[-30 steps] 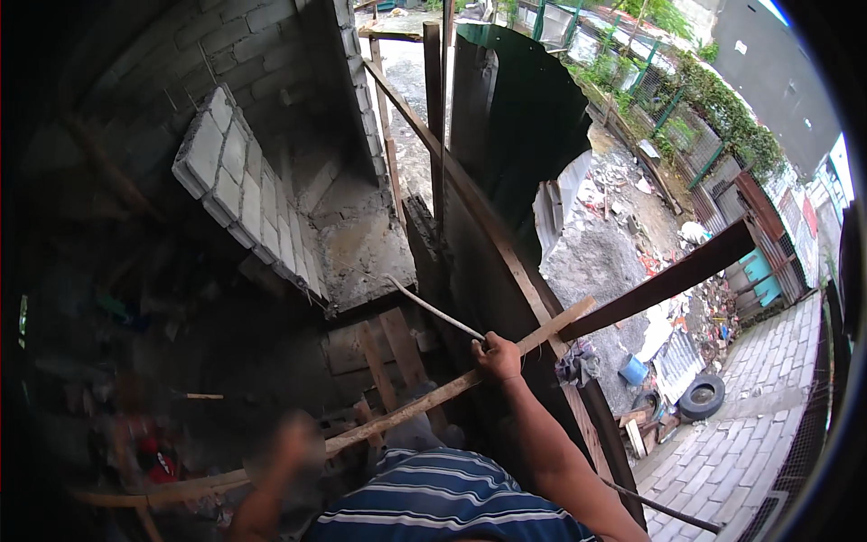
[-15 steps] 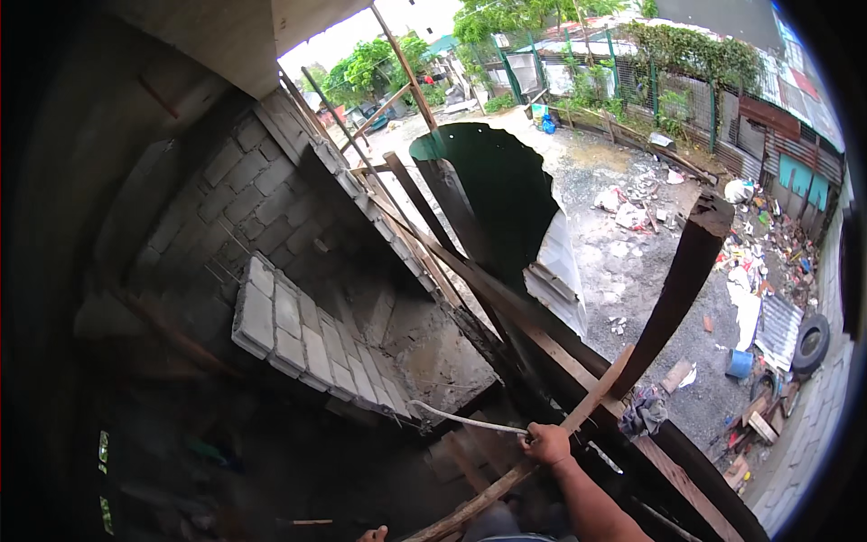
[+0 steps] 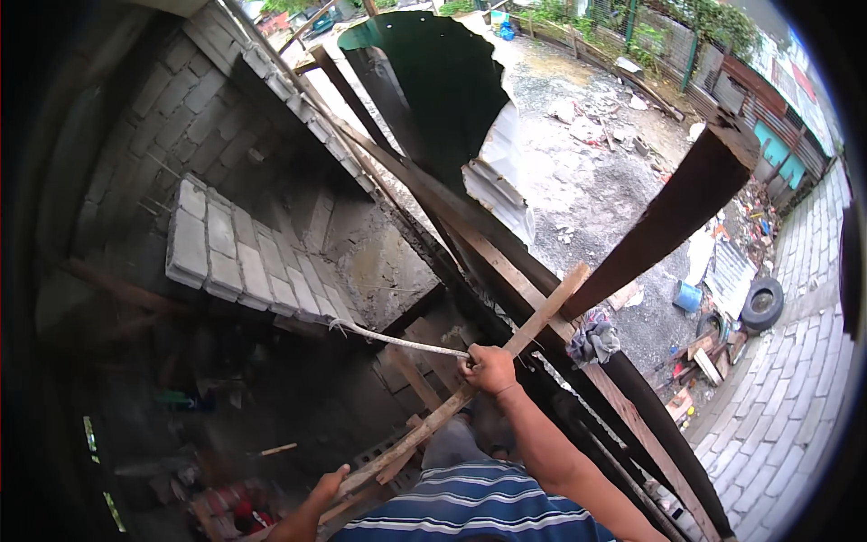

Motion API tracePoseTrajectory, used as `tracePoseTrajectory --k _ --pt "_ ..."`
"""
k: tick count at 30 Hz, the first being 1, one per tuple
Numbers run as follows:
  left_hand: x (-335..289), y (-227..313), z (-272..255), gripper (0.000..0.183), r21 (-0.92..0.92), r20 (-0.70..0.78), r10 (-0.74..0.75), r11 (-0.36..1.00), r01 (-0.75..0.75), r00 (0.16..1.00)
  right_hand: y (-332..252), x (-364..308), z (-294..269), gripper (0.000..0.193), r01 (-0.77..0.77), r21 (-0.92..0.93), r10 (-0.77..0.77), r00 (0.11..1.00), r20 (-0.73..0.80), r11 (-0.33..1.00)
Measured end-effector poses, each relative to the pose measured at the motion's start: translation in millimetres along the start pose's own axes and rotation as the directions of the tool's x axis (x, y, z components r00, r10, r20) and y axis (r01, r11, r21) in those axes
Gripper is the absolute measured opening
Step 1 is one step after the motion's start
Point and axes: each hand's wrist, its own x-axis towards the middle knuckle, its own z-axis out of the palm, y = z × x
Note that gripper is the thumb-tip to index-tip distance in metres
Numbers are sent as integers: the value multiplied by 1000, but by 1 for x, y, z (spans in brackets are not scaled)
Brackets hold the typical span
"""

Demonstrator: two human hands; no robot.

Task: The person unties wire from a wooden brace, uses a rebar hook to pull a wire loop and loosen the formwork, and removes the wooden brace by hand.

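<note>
A long, rough wooden plank [image 3: 421,430] slants across in front of me, its upper end lying over a timber beam. My right hand [image 3: 490,369] is closed around its middle. The same fist takes in the end of a pale rope [image 3: 397,341], which runs left to the edge of a grey block wall [image 3: 257,262]. Near the plank's lower end is my left hand [image 3: 327,488], thumb up against the wood; its fingers are mostly hidden, and it appears to grip the plank.
Timber beams [image 3: 510,271] cross diagonally beside me; a thick dark post [image 3: 668,217] rises at right. A crumpled cloth [image 3: 594,338] hangs on the beam. Torn green sheeting [image 3: 442,81] stands beyond. Below right lie a tyre [image 3: 761,303], a blue bucket [image 3: 687,296] and scrap.
My view has tipped downward, so the scene shifts up and left, and my striped shirt shows. More of my left hand has come in beside the plank. My right hand keeps its grip.
</note>
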Motion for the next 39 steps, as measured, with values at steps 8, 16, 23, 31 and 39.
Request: tracePoseTrajectory --k 8,16,23,31,39 --pt "-32 30 15 76 269 -333 140 962 -49 933 0 2 7 32 -25 -41 23 999 -45 999" --pt "-78 65 24 60 253 -598 214 965 -72 772 -7 2 7 31 -133 -69 132 991 -26 989" --pt "-67 58 26 58 215 -632 226 970 -112 742 -11 3 6 32 -147 -56 145 989 -40 988" --pt "-65 59 22 58 240 -602 240 964 -114 762 -10 5 9 29 -115 -87 110 992 -55 990" --pt "-65 58 23 56 251 -605 213 965 -69 767 -13 5 8 31 -148 -133 148 989 -10 980"
